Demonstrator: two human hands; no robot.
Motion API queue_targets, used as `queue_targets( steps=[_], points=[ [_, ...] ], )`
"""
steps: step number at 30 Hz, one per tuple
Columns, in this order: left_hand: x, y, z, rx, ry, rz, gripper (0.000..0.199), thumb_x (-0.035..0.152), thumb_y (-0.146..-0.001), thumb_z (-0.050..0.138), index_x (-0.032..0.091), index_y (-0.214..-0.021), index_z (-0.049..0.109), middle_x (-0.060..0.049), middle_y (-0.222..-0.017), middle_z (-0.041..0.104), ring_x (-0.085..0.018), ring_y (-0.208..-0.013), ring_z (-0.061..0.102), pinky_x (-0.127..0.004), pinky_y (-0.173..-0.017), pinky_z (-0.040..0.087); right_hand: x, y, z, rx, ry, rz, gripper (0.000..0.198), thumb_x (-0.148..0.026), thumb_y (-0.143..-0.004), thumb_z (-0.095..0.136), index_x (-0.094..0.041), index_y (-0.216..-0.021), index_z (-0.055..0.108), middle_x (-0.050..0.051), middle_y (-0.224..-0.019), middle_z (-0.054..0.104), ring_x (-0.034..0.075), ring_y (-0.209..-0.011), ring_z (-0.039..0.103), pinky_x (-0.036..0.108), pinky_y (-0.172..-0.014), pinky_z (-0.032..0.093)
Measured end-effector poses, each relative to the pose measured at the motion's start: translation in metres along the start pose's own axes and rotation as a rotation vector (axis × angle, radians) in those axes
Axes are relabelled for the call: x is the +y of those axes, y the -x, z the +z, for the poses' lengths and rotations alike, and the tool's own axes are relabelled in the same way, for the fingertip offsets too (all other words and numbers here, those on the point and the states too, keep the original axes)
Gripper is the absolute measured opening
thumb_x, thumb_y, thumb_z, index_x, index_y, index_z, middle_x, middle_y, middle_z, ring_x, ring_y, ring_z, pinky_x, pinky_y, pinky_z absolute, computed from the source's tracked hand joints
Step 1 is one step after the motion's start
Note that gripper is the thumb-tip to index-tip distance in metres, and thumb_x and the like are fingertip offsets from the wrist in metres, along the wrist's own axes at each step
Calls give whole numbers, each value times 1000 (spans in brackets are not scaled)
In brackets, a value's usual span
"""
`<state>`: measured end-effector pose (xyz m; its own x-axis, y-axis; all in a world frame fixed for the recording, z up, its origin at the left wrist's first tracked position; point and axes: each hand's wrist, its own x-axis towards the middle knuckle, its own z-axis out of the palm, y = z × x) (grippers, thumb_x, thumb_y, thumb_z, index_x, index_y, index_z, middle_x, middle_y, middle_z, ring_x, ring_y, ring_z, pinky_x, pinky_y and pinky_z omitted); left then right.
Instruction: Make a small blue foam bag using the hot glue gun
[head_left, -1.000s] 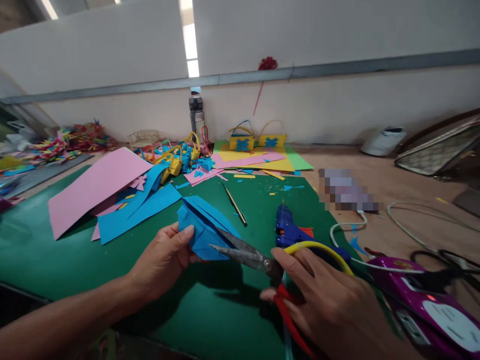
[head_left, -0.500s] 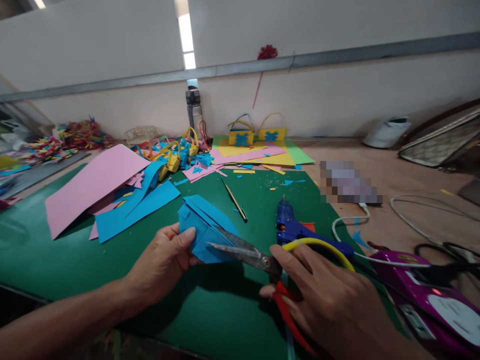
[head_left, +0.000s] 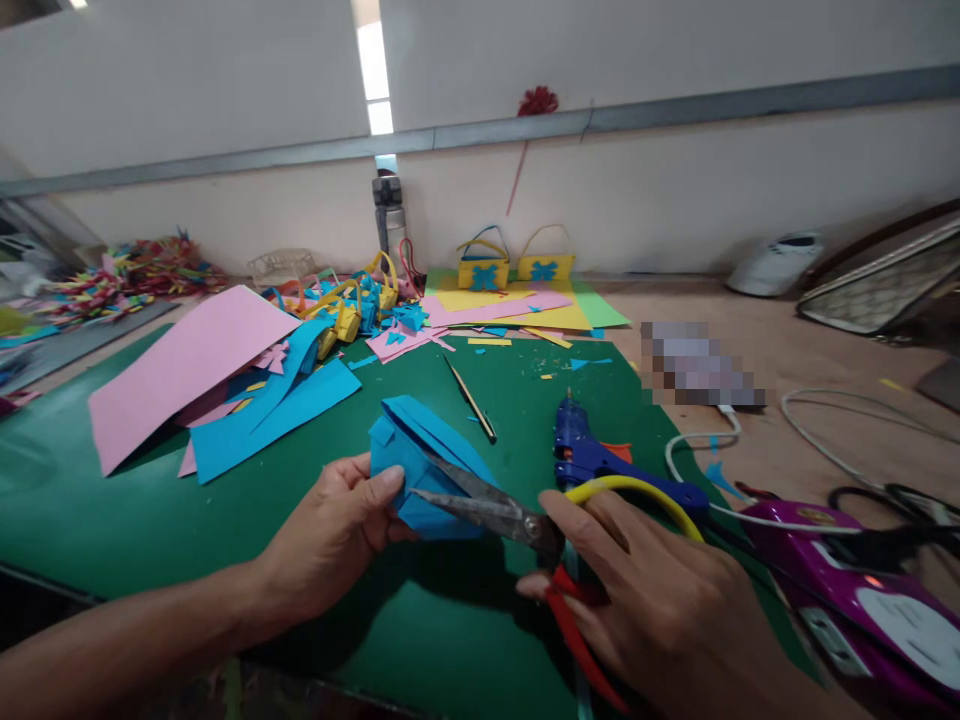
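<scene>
My left hand pinches a folded blue paper piece between thumb and fingers, above the green mat. The fingers of my right hand are wrapped round the handles of a pair of scissors, one handle yellow and one red. The scissor blades are parted and point left, lying against the front of the blue paper. Whether they are cutting into it I cannot tell. Just beyond the right hand a blue glue gun lies on the mat.
Blue paper sheets and a pink sheet lie at the left. A thin pencil-like stick is mid-mat. Small yellow paper bags stand at the back. A purple power strip and cables are on the right.
My left hand has moved slightly right and down with the blue paper, bringing it further behind the scissor blades. My right hand and the scissors have hardly moved.
</scene>
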<state>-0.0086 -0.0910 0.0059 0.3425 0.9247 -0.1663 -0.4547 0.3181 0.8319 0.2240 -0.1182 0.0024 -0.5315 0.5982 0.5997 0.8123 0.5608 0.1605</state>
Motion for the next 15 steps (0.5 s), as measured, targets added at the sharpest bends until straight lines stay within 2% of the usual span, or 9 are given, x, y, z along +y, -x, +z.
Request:
queue_targets(
  steps=[8, 15],
  points=[
    [0, -2, 1, 9, 8, -23, 20, 25, -82, 58, 7, -87, 67, -12, -88, 69, -18, -77, 65, -31, -74, 52, -1, 2, -3, -30, 8, 10, 30, -36, -89, 40, -15, -102, 57, 7, -75, 62, 19, -61, 61, 28, -50, 44],
    [-2, 1, 1, -100, 72, -27, 28, 24, -87, 47, 4, -86, 68, -15, -84, 70, -20, -79, 65, -32, -75, 51, -2, 1, 1, -32, 46, 21, 33, -40, -90, 38, -15, -101, 57, 7, -76, 64, 19, -59, 61, 28, -48, 43]
  ],
)
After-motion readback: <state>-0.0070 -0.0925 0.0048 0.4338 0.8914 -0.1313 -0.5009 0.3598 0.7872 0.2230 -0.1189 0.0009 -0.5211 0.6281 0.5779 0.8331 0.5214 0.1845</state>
